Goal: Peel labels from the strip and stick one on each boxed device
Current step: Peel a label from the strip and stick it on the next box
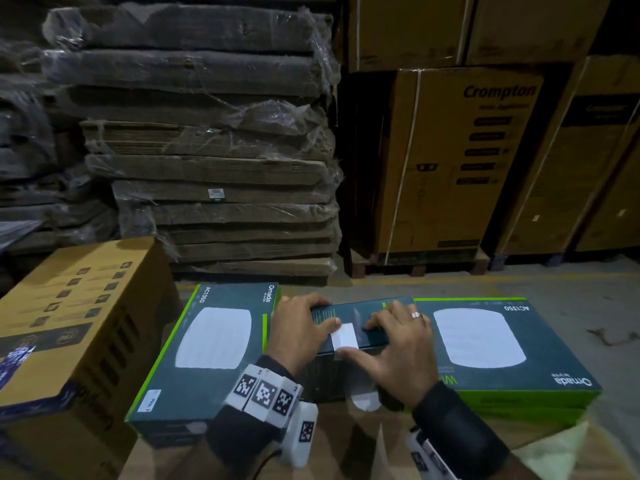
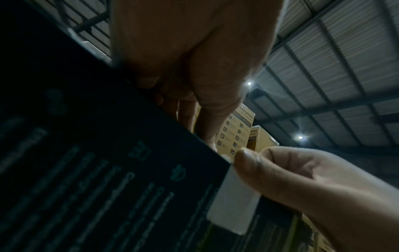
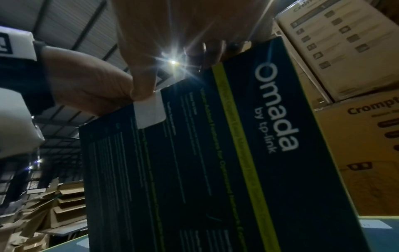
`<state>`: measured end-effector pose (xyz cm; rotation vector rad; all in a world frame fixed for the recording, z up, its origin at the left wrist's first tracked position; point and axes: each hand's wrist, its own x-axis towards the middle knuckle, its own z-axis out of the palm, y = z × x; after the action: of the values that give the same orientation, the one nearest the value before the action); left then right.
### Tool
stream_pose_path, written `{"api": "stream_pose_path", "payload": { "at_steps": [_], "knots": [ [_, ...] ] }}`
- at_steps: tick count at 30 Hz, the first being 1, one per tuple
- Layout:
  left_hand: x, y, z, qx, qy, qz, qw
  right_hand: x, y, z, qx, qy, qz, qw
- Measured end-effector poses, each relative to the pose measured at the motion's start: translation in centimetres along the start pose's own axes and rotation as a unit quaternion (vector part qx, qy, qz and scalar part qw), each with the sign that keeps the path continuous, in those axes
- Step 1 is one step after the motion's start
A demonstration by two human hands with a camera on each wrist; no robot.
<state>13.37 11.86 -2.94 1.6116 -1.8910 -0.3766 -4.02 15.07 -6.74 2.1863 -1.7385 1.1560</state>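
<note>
Both hands lie side by side, left hand (image 1: 300, 332) fingers curled forward, right hand (image 1: 398, 348) fingers spread flat.

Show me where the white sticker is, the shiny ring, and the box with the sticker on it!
white sticker (image 1: 344, 336), head view, middle of its top part on the box edge.
ring (image 1: 416, 314), head view, band on a right-hand finger.
upright box (image 3: 194, 170), right wrist view, dark printed face.
</note>
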Motion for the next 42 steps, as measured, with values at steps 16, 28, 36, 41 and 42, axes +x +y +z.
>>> {"api": "stream_pose_path", "payload": {
  "at_steps": [16,28,36,41,42],
  "knots": [
    [-0.4,0.0,-0.7,-0.022,-0.029,0.020,0.999,2.2,-0.5,0.4,0.026,-0.067,0.121,0.990],
    [-1.6,0.2,-0.9,-0.002,-0.019,0.026,0.999,0.3,0.0,-1.7,0.076,-0.098,0.073,0.990],
    [-3.1,-0.4,-0.8,-0.035,-0.014,0.093,0.995,1.2,-0.5,-3.3,0.044,-0.160,0.053,0.985],
    [-4.0,-0.8,-1.5,0.072,-0.068,0.106,0.989,2.0,-0.2,-4.2,-0.032,-0.247,0.021,0.968],
    [-4.2,-0.9,-1.9,0.117,-0.083,0.090,0.986,2.0,0.1,-4.3,-0.057,-0.263,0.019,0.963]
  ]
}}
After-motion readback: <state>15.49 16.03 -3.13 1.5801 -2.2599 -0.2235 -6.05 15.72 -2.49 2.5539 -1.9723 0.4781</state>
